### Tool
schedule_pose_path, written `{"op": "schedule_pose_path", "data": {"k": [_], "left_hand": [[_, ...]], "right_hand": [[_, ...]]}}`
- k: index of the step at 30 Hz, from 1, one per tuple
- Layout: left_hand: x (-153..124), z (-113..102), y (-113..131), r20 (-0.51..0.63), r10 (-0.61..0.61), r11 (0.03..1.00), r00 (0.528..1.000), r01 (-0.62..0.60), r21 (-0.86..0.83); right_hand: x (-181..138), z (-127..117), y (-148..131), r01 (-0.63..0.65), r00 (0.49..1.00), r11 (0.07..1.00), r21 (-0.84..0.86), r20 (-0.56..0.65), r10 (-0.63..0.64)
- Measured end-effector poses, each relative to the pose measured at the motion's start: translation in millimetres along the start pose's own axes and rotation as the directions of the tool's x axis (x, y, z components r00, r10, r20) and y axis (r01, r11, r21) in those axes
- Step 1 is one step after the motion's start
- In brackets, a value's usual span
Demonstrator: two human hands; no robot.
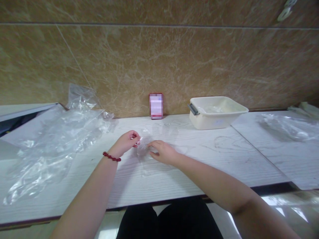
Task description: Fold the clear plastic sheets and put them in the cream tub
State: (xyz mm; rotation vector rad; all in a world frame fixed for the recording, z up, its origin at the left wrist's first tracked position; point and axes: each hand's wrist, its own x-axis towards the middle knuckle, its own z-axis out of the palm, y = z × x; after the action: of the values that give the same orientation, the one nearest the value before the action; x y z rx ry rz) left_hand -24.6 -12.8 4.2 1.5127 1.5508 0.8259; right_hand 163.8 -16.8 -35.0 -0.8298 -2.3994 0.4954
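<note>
1. Clear plastic bag [144, 152], thin and partly crumpled; lies on the bench [159, 187] before the person, between and beneath the hands; its outline is hard to trace against the pale surface; the central position presumably keeps it within easy reach of both hands.
2. Left hand [128, 141], at the bag's left edge; grip drawn together at the fingertips, seemingly pinching the film, perhaps to steady or part so slippery an edge; red beaded bracelet [111, 156] at the wrist.
3. Right hand [163, 152], over the bag, just beside the left; grip loose, thumb apart from the curled fingers; whether any film touches them cannot be told; the hovering pose likely suits light handling.
4. Pile of clear plastic [57, 149], spread over the bench at left; one end rests up against the wall [174, 59]; probably kept aside to leave the middle free for handwork.
5. Cream tub [211, 123], one grey handle visible; stands against the wall, right of centre; clear film inside; its open top faces up, presumably for easy access.
6. Phone-like device [156, 106], red-edged, upright against the wall; apparently propped so its screen faces the person.
7. Plastic heap [289, 127], far right; loosely bunched, well apart from both hands.
</note>
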Motion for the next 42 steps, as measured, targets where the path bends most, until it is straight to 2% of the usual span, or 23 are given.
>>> {"op": "schedule_pose_path", "data": {"k": [3,6,9,12,14,16,19,22,25,30,36,42], "left_hand": [[0,8,-1,0.02,0.046,0.999,0.999,-0.046,-0.007],[2,17,-5,0.047,0.091,0.995,0.995,-0.092,0.027],[3,27,-8,0.089,0.114,0.992,0.989,-0.118,0.04],[3,34,-7,0.118,0.09,0.995,0.989,-0.085,-0.042],[3,33,-5,0.118,0.059,0.993,0.991,-0.046,-0.112],[3,27,-4,0.102,0.062,0.993,0.993,-0.051,-0.108],[5,9,-7,0.083,0.156,0.977,0.984,-0.166,0.132],[9,-6,-14,0.135,0.282,0.848,0.95,-0.313,0.427],[14,-10,-23,0.234,0.343,0.722,0.91,-0.415,0.553],[15,-2,-30,0.359,0.302,0.645,0.883,-0.466,0.606],[11,1,-24,0.416,0.245,0.634,0.876,-0.469,0.615],[10,0,-31,0.412,0.124,0.614,0.903,-0.396,0.683]], "right_hand": [[3,1,5,-0.139,0.985,0.989,0.043,-0.095,0.142],[5,1,7,-0.18,0.968,0.98,0.079,-0.16,0.191],[7,2,8,-0.18,0.972,0.977,0.116,-0.131,0.195],[8,4,10,-0.184,0.978,0.974,0.132,-0.071,0.194],[9,5,11,-0.18,0.981,0.977,0.113,-0.059,0.187],[10,4,13,-0.144,0.987,0.986,0.084,-0.06,0.149],[9,1,17,-0.068,0.996,0.996,0.05,-0.054,0.071],[7,-3,22,-0.022,1.0,1.0,0.018,-0.016,0.023],[6,-5,26,0.024,0.998,1.0,-0.007,0.064,-0.023],[5,-7,27,0.072,0.991,0.997,-0.032,0.111,-0.068],[5,-6,26,0.101,0.988,0.994,-0.052,0.124,-0.094],[4,-8,29,0.129,0.984,0.991,-0.043,0.131,-0.122]]}}
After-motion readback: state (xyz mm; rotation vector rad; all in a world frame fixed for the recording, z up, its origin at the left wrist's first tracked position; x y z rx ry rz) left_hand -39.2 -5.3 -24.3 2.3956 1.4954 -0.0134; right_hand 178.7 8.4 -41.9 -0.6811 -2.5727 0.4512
